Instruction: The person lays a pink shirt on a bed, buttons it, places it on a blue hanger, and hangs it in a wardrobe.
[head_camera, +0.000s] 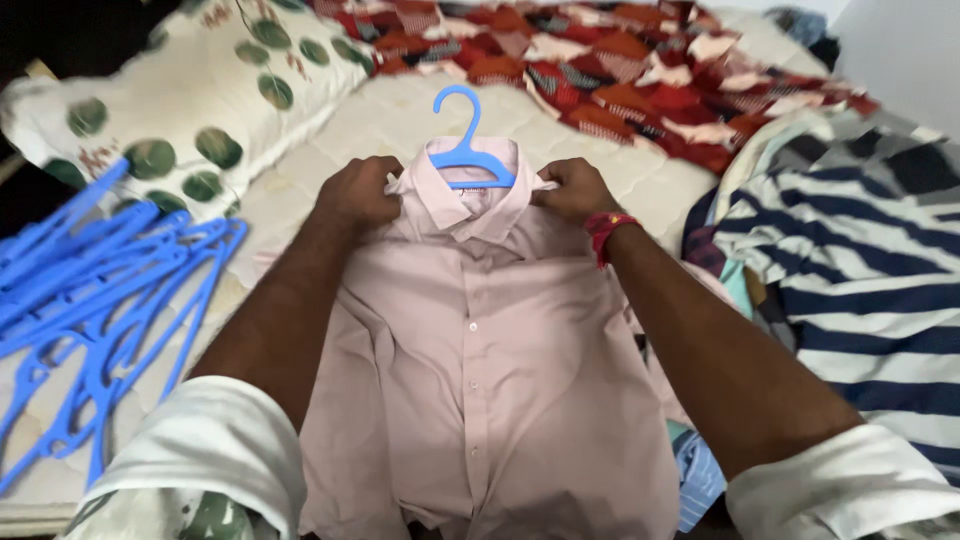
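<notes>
Head view, looking down at a bed. A pale pink button-front cotton shirt (480, 370) lies face up on the white quilted mattress (390, 115), its collar pointing away from the viewer and its buttoned placket running down the middle. A bright blue plastic clothes hanger (470, 160) sits inside the collar, its hook standing clear above the neckline.

The left hand (358, 195) is clenched on the shirt's left shoulder just beside the collar, pinching the fabric over the hanger arm. The right hand (575, 190), with a red thread band (607, 228) at the wrist, is closed on the opposite shoulder in the same manner. Both forearms emerge from rolled white sleeves.

Left of the shirt, a loose heap of matching blue plastic hangers (90, 300) rests on the mattress, near a cream pillow with green spots (190, 100). A red patterned patchwork cloth (620, 60) lies beyond the collar. To the right, a navy and white striped garment (860, 290) is piled well apart from the hands.
</notes>
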